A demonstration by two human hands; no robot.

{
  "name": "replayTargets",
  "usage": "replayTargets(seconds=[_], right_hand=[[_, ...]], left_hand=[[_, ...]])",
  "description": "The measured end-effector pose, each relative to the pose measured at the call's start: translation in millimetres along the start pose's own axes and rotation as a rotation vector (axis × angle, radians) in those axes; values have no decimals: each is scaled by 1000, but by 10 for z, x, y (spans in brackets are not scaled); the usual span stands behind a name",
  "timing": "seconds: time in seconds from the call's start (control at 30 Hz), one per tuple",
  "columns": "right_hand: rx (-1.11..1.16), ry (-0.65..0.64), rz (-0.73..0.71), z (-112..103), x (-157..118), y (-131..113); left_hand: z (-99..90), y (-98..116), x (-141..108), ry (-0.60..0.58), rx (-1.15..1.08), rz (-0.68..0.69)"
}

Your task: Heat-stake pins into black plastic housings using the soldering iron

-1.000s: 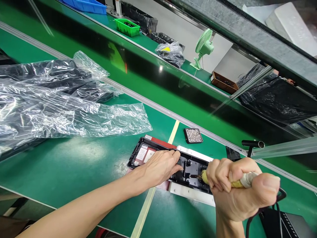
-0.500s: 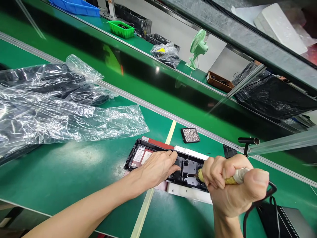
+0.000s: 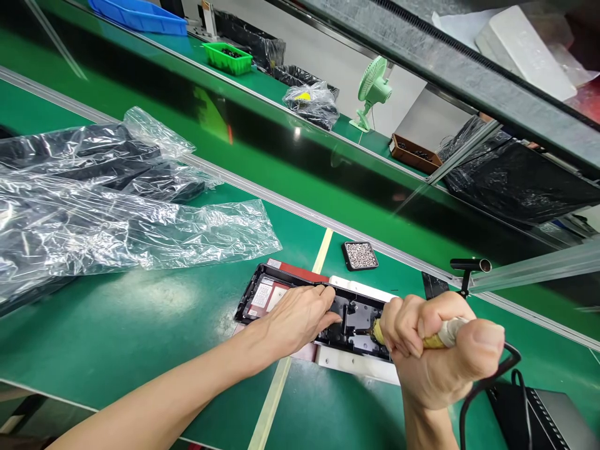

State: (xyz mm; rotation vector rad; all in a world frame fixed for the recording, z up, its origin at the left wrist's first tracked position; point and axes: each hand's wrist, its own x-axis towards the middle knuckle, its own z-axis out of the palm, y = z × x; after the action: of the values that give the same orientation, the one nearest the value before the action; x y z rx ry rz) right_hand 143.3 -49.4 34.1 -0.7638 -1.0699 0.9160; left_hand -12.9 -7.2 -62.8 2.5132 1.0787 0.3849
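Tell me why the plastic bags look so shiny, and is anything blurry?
In the head view, overhead light bounces off the crinkled plastic bags as white streaks, and a pale glare patch sits on the green table below them. The right hand, gripping the screwdriver, looks big and slightly soft because it is close to the camera. Straight rails slant and everything looks squashed.

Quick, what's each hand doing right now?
Left hand: open, flat on the black panel.
Right hand: closed, holding the screwdriver.
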Motion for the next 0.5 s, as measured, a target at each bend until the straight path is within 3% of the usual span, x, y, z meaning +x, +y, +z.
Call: replayTargets(seconds=[0.5], right_hand=[[-35,45,27,15,24,-5]], left_hand=[[43,-11,-17,12,-17,1]])
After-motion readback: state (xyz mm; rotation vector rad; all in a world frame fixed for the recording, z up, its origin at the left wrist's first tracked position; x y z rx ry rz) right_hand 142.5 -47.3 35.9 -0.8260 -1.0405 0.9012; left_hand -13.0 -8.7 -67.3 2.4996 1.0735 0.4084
